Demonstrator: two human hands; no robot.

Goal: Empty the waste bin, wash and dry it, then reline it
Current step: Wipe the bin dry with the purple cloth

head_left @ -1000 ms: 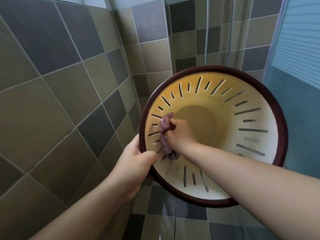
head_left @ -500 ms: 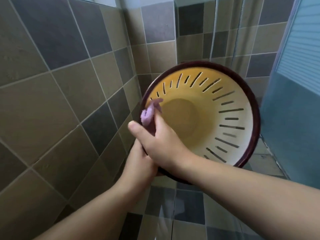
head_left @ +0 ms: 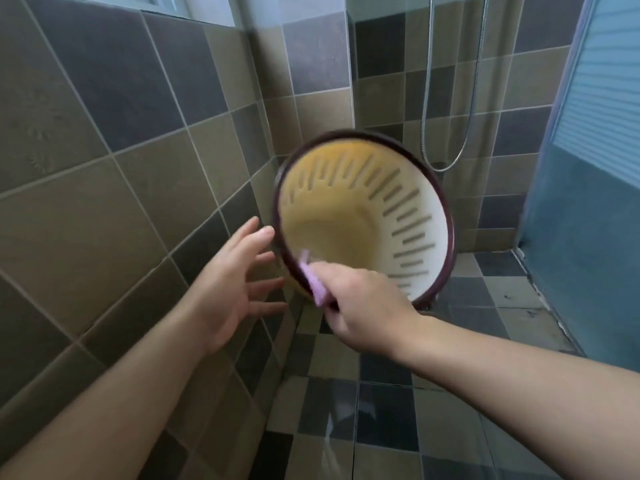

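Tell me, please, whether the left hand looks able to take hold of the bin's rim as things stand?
Probably yes: the left hand is open beside the bin, fingers near its rim, with nothing between. The right hand grips rim and cloth lower down.

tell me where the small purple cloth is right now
In the head view it sits at centre, pinched in the right hand against the lower left rim of the slotted bin: the purple cloth.

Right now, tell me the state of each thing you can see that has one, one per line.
waste bin: held up off the floor, tipped with its mouth toward the camera, empty, unlined
pink cloth: pinched against the bin's lower rim
right hand: grips cloth and rim together
left hand: open, fingers spread, beside the bin
shower hose: hangs in a loop on the wall
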